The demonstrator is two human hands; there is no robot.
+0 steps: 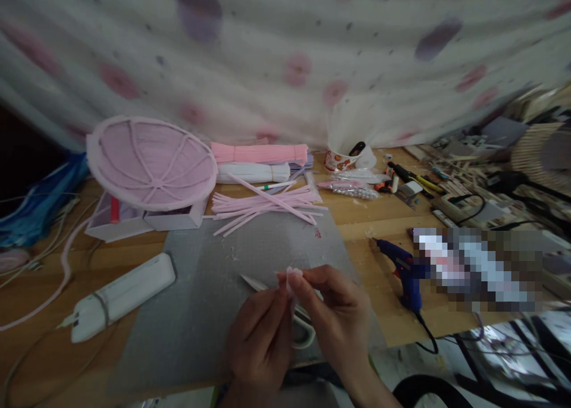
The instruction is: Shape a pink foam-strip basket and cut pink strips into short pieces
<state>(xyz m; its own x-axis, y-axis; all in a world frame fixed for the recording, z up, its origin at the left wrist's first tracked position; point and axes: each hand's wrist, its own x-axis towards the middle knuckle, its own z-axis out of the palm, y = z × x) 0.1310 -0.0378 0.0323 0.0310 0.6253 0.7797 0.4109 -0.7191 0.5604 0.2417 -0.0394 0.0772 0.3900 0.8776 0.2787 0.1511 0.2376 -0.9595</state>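
Observation:
My left hand (263,330) and my right hand (336,313) meet over the front of a grey mat (196,313). Between the fingertips of both is a small pale pink fuzzy piece (293,273), looped or bunched at its top, which looks like a bent pipe cleaner. Fingers hide most of its lower part. Scissors (304,338) lie on the mat beneath my hands, the blade showing to the left and a pale handle loop below. Beyond them, loose pale pink pipe cleaners (267,203) are spread across the mat's far edge.
A blue glue gun (404,271) lies at right, its cord over the table edge. At left is a white power strip (125,298). A round pink ribbed piece (154,161) leans on white boxes (173,219). Behind are pink bundles (259,153), a paper cup (339,160) and tools.

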